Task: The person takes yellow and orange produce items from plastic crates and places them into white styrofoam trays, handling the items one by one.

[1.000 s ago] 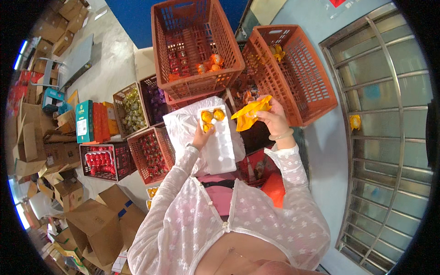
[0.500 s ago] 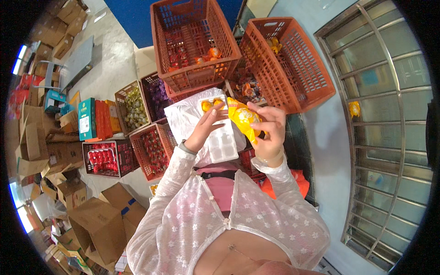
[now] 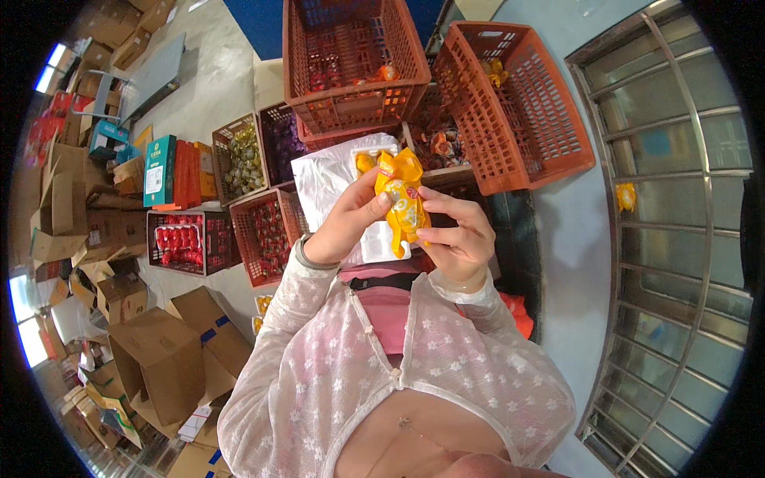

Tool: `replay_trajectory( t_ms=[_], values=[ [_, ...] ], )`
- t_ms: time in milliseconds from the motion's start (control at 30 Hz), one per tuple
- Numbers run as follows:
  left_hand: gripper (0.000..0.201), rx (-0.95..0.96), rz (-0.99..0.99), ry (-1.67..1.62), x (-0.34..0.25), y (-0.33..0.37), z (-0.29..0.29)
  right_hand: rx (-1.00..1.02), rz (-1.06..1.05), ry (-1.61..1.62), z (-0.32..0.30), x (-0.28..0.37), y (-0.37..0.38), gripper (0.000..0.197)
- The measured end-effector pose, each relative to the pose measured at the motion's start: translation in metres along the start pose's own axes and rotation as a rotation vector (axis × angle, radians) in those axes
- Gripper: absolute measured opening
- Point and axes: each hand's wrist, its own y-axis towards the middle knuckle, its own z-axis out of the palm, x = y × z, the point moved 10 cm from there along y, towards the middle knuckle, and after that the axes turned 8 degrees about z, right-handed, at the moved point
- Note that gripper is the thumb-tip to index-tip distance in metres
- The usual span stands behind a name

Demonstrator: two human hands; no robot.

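One glossy yellow wrapped packet with white and red markings (image 3: 405,209) is held at chest height between two bare hands, directly within the grip of both. The left hand (image 3: 344,223) has closed on the packet's left side, thumb pressed against the front face; the right hand (image 3: 464,237) pinches the opposite edge, fingertips touching the wrapper and fingers bent. From the camera's view, the packet overlaps a white moulded plastic tray (image 3: 376,244), where yellow-wrapped pieces (image 3: 365,162) show at the far end. The tray rests on a crumpled white plastic sheet (image 3: 317,182). Just beyond stands a large orange-brown slatted plastic crate (image 3: 358,110), with a second slatted crate (image 3: 482,135) angled beside it to the right. Brown open cardboard boxes (image 3: 159,358) crowd the floor at lower left, while a metal-barred window (image 3: 665,239) lines the right.
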Motion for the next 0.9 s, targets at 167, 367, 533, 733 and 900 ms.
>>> replay_trajectory(
  t_ms=[167, 367, 533, 733, 900],
  values=[
    [0.057, 0.024, -0.01, -0.036, 0.008, 0.001, 0.01, -0.003, -0.01, 0.04, -0.013, -0.001, -0.004, 0.024],
    [0.058, 0.029, -0.067, -0.075, 0.019, 0.006, 0.02, 0.026, -0.044, 0.011, -0.026, 0.003, -0.001, 0.025],
    [0.056, 0.002, -0.105, -0.038, 0.03, 0.007, 0.018, 0.055, -0.037, -0.027, -0.033, 0.005, 0.001, 0.025],
    [0.054, 0.012, -0.102, -0.02, 0.024, 0.006, 0.02, 0.072, -0.05, -0.005, -0.034, 0.006, 0.003, 0.024],
    [0.052, 0.018, -0.013, 0.021, 0.011, 0.008, 0.019, 0.073, -0.043, -0.036, -0.028, 0.002, 0.0, 0.023]
  ],
)
